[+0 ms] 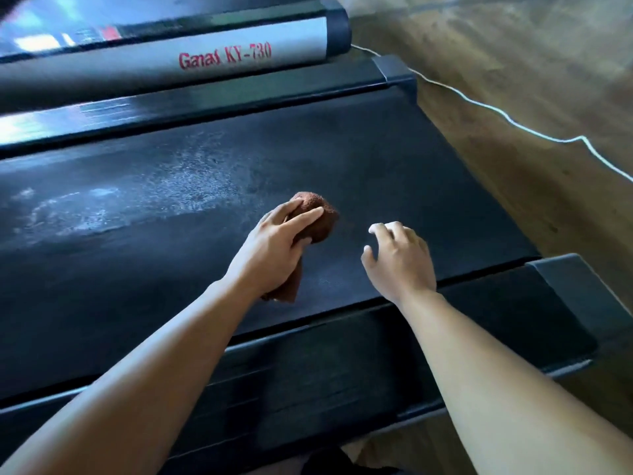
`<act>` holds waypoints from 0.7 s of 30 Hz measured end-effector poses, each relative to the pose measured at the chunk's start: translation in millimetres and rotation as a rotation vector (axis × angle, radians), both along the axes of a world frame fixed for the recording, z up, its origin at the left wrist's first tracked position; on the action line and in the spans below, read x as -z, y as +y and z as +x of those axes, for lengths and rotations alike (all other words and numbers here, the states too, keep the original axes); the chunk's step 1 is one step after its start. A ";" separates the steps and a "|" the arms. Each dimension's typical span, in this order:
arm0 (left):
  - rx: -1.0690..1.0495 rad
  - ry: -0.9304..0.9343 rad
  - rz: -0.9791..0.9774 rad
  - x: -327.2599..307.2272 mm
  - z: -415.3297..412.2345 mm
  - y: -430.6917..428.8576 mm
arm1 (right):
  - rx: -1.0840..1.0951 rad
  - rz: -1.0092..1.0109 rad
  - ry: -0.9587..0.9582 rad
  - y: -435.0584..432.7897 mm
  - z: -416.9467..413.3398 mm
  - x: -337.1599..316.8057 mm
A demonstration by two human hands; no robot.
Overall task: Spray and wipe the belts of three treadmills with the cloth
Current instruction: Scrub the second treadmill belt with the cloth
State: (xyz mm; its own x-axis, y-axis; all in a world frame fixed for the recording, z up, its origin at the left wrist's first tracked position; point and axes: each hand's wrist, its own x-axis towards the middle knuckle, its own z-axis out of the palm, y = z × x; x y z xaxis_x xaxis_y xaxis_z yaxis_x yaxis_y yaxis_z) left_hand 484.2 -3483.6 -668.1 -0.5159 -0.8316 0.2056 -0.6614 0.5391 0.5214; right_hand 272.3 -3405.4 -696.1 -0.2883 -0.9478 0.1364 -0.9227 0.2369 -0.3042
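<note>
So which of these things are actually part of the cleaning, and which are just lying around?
In the job: brown cloth, held by the left hand; treadmill belt with spray on it.
Just lying about: white cable, wooden floor.

On belt [359,149], near centre: cloth [320,217], under left hand [274,243]. Right of cloth, apart from it: right hand [400,260], over belt. Left of cloth, on belt: wet patch [185,180]. Before belt: near side rail [462,334]. Behind belt: far side rail [212,97], then second treadmill [291,39]. Right of belt, on floor [531,63]: cable [513,124]
</note>
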 end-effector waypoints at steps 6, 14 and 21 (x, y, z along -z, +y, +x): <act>-0.157 -0.006 -0.028 -14.2 93.7 -20.1 | -0.152 0.015 0.010 -41.4 92.8 -13.1; -0.364 -0.009 -0.016 -13.4 222.5 -37.4 | -0.297 0.034 -0.024 -88.8 217.5 -22.6; -0.516 -0.012 0.004 -5.4 322.4 -49.4 | -0.393 0.058 -0.025 -127.7 314.8 -22.3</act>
State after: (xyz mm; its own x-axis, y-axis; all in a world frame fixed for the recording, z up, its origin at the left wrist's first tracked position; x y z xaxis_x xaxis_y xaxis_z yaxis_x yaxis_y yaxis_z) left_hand 806.5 -3533.0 -662.8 -0.0406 -0.9793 0.1985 -0.8468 0.1391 0.5133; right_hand 587.0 -3533.1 -673.9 0.0951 -0.9925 0.0768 -0.9389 -0.1150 -0.3244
